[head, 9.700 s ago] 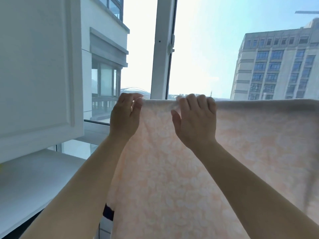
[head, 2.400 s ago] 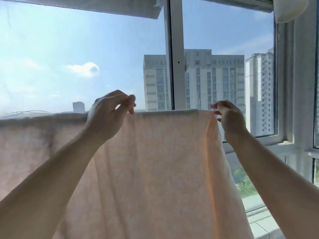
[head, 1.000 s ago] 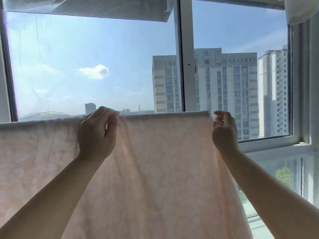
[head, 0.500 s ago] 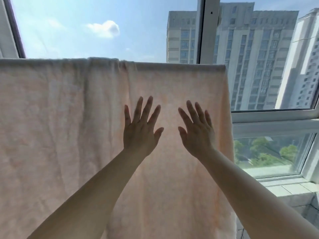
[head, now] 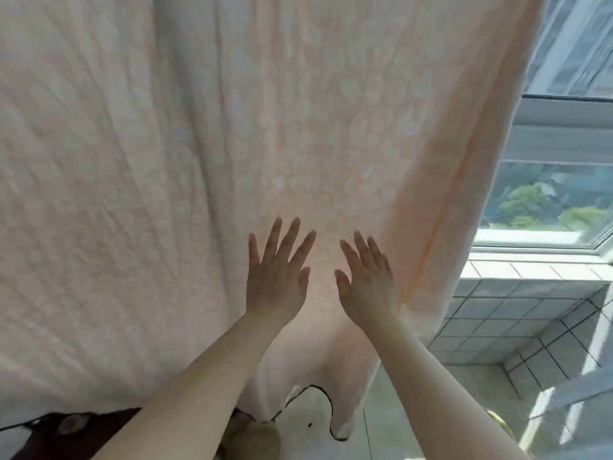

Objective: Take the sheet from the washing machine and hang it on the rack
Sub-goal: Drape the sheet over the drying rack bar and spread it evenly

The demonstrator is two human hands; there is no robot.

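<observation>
Both hands, left hand point(head: 277, 283) and right hand point(head: 366, 287), have slid lower down the hanging sheet point(head: 199, 161). Fingers stay straight and spread, flat against it at lower centre. No writing shows.

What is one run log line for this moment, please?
stage: smoothing | sheet: hanging, top out of view | left hand: fingers straight, flat on sheet | right hand: fingers straight, flat on sheet

Both hands, left hand point(head: 275, 280) beside right hand point(head: 368, 287), lie before the hanging sheet point(head: 199, 144); window point(head: 547, 200) right.

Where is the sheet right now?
In the head view the peach sheet hangs ahead, left of the window, both open hands before it.
</observation>
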